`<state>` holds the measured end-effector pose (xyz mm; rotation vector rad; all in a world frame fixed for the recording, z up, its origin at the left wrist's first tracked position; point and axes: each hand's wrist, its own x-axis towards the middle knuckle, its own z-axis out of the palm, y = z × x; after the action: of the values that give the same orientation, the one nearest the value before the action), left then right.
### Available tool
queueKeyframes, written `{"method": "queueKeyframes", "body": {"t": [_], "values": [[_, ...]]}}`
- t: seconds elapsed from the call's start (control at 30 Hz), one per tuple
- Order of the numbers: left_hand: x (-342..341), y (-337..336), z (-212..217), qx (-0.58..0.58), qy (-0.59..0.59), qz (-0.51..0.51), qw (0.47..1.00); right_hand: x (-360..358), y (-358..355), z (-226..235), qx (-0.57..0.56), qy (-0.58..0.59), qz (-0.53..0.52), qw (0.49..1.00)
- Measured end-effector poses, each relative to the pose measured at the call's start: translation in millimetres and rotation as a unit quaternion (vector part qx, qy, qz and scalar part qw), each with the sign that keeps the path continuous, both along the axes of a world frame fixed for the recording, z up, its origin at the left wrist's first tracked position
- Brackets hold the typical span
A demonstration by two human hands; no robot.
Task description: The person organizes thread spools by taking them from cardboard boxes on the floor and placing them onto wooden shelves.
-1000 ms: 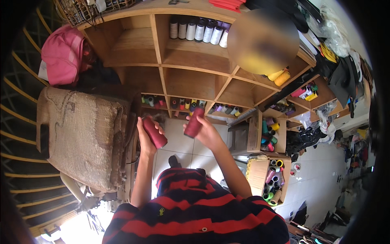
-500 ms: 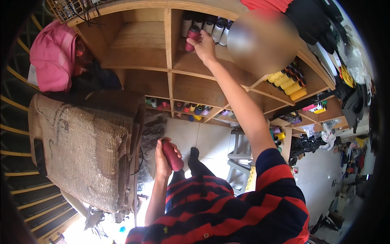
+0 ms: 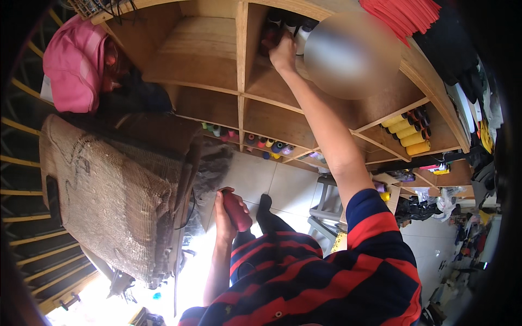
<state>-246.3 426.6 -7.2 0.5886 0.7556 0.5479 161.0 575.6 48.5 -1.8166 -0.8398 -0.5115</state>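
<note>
One dark-red thread cone (image 3: pixel 270 39) at upper cubby of wooden shelf (image 3: pixel 217 60), right hand (image 3: pixel 283 53) grasping it beside stored cones; second dark-red cone (image 3: pixel 236 211) clenched in left hand (image 3: pixel 223 214), unplaced.

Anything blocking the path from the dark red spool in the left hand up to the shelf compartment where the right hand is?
Nothing visible. The left hand holds the dark red spool low; open air lies up to the compartment, where the right hand reaches among spools.
</note>
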Motion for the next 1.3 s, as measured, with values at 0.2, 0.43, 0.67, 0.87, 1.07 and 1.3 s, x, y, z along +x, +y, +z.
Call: {"method": "queueKeyframes", "body": {"t": [0.2,0.43,0.67,0.87,1.07,1.3], "values": [[4,0,1,0.019,0.004,-0.018,1.0,-4,1,-5,-0.015,0.008,-0.007,1.0],[3,0,6,-0.01,0.002,-0.034,0.999,-22,-54,-25,0.007,0.085,0.064,0.994],[44,36,41,0.059,-0.096,-0.063,0.992,-202,-199,-1,-0.117,0.44,0.386,0.803],[73,33,47,0.202,-0.033,-0.103,0.973,-252,-229,3,-0.117,0.287,0.305,0.901],[71,30,64,0.386,0.04,-0.127,0.913,-229,-223,-1,-0.017,0.385,0.292,0.875],[12,30,22,0.3,0.057,-0.166,0.938,-102,-162,0,0.079,0.267,0.121,0.953]]}}
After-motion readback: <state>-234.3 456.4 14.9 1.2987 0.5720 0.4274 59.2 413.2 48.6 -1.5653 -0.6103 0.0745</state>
